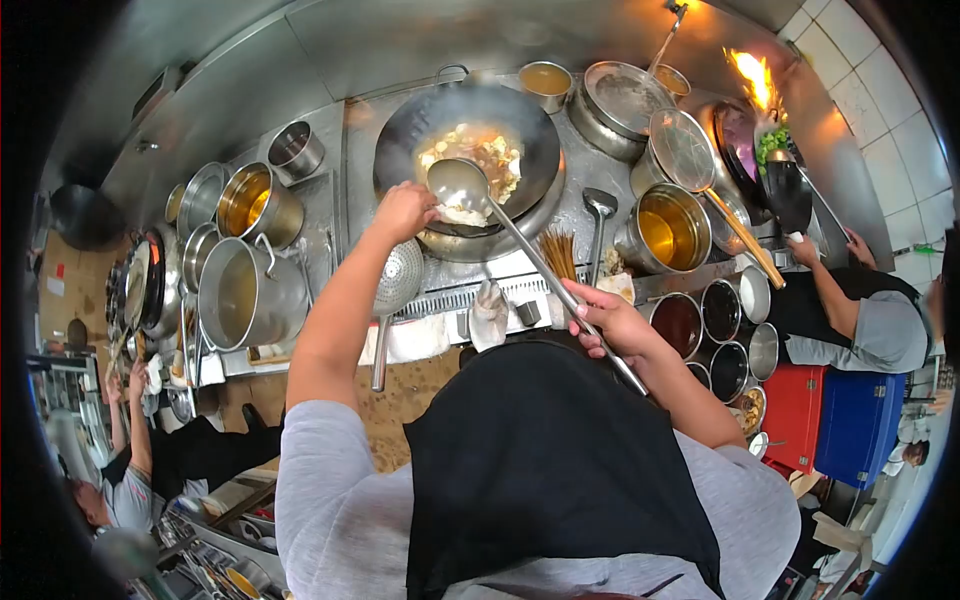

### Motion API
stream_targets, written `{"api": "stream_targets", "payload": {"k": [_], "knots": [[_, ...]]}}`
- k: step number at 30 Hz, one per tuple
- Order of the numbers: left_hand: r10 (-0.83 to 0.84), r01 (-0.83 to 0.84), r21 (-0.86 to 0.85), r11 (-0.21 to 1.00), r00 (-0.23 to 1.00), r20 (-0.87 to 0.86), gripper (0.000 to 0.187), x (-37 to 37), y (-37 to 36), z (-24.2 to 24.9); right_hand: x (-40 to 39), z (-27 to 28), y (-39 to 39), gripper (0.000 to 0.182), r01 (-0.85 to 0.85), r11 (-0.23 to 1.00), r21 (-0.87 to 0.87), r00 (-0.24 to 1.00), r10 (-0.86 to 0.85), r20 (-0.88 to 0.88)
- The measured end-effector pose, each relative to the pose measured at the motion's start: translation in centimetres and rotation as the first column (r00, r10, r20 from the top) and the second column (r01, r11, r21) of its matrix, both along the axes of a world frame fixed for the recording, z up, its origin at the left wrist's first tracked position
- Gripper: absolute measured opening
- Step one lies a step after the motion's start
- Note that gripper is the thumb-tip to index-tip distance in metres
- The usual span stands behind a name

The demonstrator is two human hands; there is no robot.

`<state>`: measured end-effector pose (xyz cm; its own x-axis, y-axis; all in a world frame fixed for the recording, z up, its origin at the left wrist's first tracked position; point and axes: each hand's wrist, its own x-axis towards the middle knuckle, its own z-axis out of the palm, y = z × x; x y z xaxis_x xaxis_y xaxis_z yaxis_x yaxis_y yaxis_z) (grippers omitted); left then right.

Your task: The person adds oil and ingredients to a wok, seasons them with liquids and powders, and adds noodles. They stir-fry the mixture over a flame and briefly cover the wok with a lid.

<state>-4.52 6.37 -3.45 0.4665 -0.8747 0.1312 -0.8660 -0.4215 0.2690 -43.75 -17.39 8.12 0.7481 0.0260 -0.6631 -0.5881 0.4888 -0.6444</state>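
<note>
A dark wok (400, 150) sits on the stove in front of me, with steaming food (475, 145) in pale and brown pieces in broth. My left hand (408, 212) is closed at the wok's near-left rim, beside some white material (460, 216) whose kind I cannot tell. In my right hand (615, 322), fingers wrap round the long handle of a steel ladle (458, 182). The ladle's bowl is over the near side of the wok, close to my left fingertips. Below my left wrist lies a perforated skimmer (399, 278).
To the right are a spatula (600, 204), a bamboo brush (557, 252), an oil pot (662, 230) and a mesh strainer (683, 148). Large pots (250, 290) stand left. A co-worker (850, 310) tosses a flaming wok (785, 195) at right; another person (150, 450) works at left.
</note>
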Motion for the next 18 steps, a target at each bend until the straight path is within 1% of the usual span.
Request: {"api": "stream_targets", "payload": {"k": [1,3,5,6,7,8,9,10,11,13,14,15,17,18], "knots": [[-0.047,0.047,-0.001,0.999,0.999,0.021,0.020,0.8,-0.5,0.5,0.0,0.0,-0.3,0.059,0.008,1.000,0.004,1.000,-0.008,-0.002],[-0.081,0.082,-0.017,0.996,0.996,0.040,0.016,2.2,-2.2,0.9,0.3,-0.2,-0.7,0.060,0.058,0.997,0.058,0.998,-0.058,-0.007],[-0.046,0.050,-0.053,0.997,0.997,0.070,0.018,3.9,-4.7,0.9,0.6,-1.5,-0.1,0.059,0.145,0.989,0.002,0.989,-0.145,0.007],[-0.053,0.056,-0.053,0.997,0.996,0.068,0.018,4.7,-6.1,0.8,0.8,-2.1,0.3,0.060,0.147,0.981,-0.124,0.989,-0.143,0.041],[0.016,-0.015,-0.025,1.000,1.000,0.019,0.020,5.7,-7.6,0.7,1.0,-2.6,0.6,0.061,0.151,0.957,-0.248,0.988,-0.137,0.073],[0.085,-0.085,0.007,0.996,0.996,-0.028,0.022,6.9,-9.1,0.6,1.1,-3.2,0.4,0.061,0.158,0.956,-0.247,0.987,-0.145,0.070],[0.156,-0.154,0.041,0.987,0.985,-0.073,0.025,8.2,-10.5,0.5,1.1,-3.7,0.2,0.061,0.187,0.907,-0.376,0.980,-0.143,0.142],[0.166,-0.168,0.006,0.986,0.967,-0.194,0.031,10.4,-11.4,-1.8,1.2,-4.1,0.0,0.062,0.220,0.841,-0.495,0.969,-0.130,0.209],[0.160,-0.161,0.011,0.987,0.967,-0.199,0.031,11.7,-12.2,-4.0,1.4,-3.7,0.0,0.062,0.223,0.841,-0.493,0.969,-0.138,0.203],[0.261,-0.314,-0.208,0.926,0.933,-0.246,0.035,13.5,-13.4,-7.6,1.7,-1.8,-0.2,0.062,0.198,0.811,-0.551,0.975,-0.103,0.198],[0.292,-0.348,-0.232,0.909,0.925,-0.244,0.039,14.4,-13.7,-8.6,2.0,-1.2,-0.3,0.063,0.147,0.792,-0.592,0.985,-0.064,0.158],[0.293,-0.349,-0.227,0.909,0.923,-0.249,0.039,13.7,-13.5,-8.2,2.4,-1.7,-0.4,0.063,0.143,0.794,-0.590,0.986,-0.064,0.152],[0.470,-0.577,-0.288,0.764,0.804,-0.364,0.029,11.5,-12.4,-4.9,3.6,-3.9,-0.9,0.062,0.084,0.599,-0.797,0.970,0.132,0.202],[0.473,-0.579,-0.286,0.763,0.803,-0.362,0.029,9.6,-11.8,-3.3,4.6,-5.0,-1.7,0.062,-0.015,0.605,-0.796,0.982,0.157,0.101]]}}
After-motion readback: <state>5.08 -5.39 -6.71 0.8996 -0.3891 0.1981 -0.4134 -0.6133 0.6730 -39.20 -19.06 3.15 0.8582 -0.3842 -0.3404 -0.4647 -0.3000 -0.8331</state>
